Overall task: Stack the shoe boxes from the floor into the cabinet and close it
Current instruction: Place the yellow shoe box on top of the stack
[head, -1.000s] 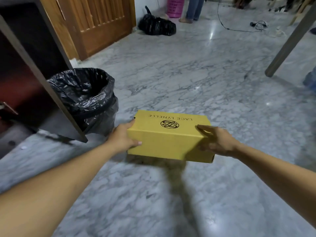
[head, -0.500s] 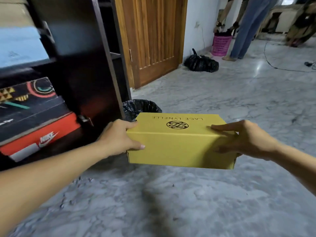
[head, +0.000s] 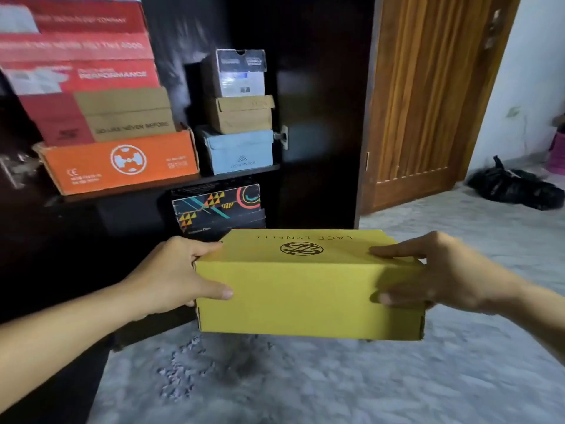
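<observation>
Yellow shoe box (head: 308,289) lifted off floor, now facing open cabinet (head: 318,117). Left hand (head: 174,276), right hand (head: 440,273) clamp box ends. Step: carrying. Next: find free shelf space, slide in level.

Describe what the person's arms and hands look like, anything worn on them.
Both forearms are bare for as far as the view shows, with no sleeves in sight. The left hand and right hand wear no gloves, and no rings, watch or bracelet show on the fingers or wrists. The nails look short and unpainted, though blur softens the detail.
</observation>
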`<move>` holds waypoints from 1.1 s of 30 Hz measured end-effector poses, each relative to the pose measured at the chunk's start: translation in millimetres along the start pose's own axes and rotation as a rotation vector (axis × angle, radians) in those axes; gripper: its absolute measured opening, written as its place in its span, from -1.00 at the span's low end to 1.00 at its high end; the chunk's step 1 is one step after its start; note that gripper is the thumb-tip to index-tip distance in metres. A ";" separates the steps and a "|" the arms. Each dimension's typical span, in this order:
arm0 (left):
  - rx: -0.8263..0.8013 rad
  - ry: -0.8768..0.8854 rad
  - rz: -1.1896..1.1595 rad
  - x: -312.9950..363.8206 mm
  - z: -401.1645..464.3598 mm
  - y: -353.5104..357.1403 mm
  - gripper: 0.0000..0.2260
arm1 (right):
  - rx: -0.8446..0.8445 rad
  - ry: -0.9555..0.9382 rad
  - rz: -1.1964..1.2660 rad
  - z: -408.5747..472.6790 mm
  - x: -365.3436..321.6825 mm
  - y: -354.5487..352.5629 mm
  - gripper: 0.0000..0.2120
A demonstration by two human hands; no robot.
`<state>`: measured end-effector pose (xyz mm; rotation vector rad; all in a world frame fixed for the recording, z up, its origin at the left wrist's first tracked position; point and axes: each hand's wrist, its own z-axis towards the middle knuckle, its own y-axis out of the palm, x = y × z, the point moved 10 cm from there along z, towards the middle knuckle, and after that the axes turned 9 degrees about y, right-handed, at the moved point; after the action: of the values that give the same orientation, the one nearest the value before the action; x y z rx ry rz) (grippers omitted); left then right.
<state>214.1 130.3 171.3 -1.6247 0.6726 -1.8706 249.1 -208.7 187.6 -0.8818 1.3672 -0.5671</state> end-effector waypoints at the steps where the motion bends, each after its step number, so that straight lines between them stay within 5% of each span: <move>1: 0.035 -0.011 0.013 -2.6 -3.4 -18.5 -0.23 | 0.014 -0.057 -0.019 7.2 -18.6 -1.8 -0.35; 8: 0.226 -0.040 0.023 1.1 -20.8 -121.4 -0.24 | 0.114 -0.356 -0.083 45.3 -140.8 -31.6 -0.37; 14: 0.403 -0.085 0.041 7.8 -26.8 -187.4 -0.08 | 0.176 -0.425 -0.038 72.3 -213.4 -51.3 -0.41; 18: 0.480 -0.078 0.046 26.1 -26.3 -229.9 -0.16 | 0.223 -0.452 0.022 84.8 -249.7 -68.6 -0.41; 21: 0.544 -0.083 0.087 40.2 -22.1 -265.6 0.01 | 0.219 -0.500 0.033 98.5 -279.9 -86.3 -0.41; 33: 0.730 -0.135 0.158 103.8 56.6 -388.2 -0.28 | 0.155 -0.643 0.177 212.4 -411.5 -172.2 -0.42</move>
<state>224.3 334.1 522.1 -1.1593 0.0297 -1.6018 419.6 62.4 563.8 -0.7206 0.7923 -0.2149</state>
